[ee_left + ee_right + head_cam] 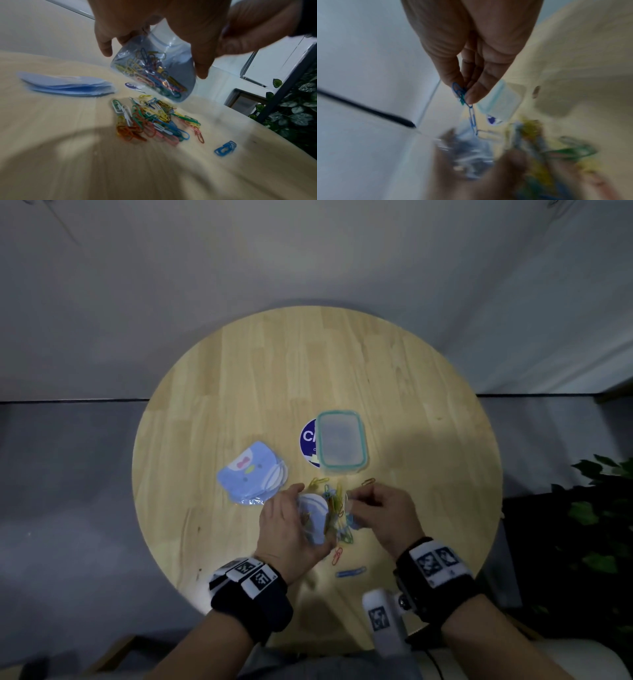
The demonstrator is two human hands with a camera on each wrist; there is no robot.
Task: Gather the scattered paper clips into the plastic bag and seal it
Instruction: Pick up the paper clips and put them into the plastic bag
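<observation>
My left hand (291,529) grips a small clear-and-blue plastic bag (154,67) lifted off the table, with several coloured paper clips inside it. My right hand (376,508) pinches a few linked blue paper clips (467,105) between thumb and fingertips, dangling just above the bag's mouth (467,152). A loose pile of coloured paper clips (154,121) lies on the round wooden table (239,392) under and between both hands. A blue cluster of clips (224,148) lies apart, nearer me.
A stack of blue penguin-print bags (251,477) lies left of my hands. A clear lidded box with a teal rim (340,443) stands behind the pile, partly over a round blue sticker (308,440). Green plants (603,515) stand off the table's right side.
</observation>
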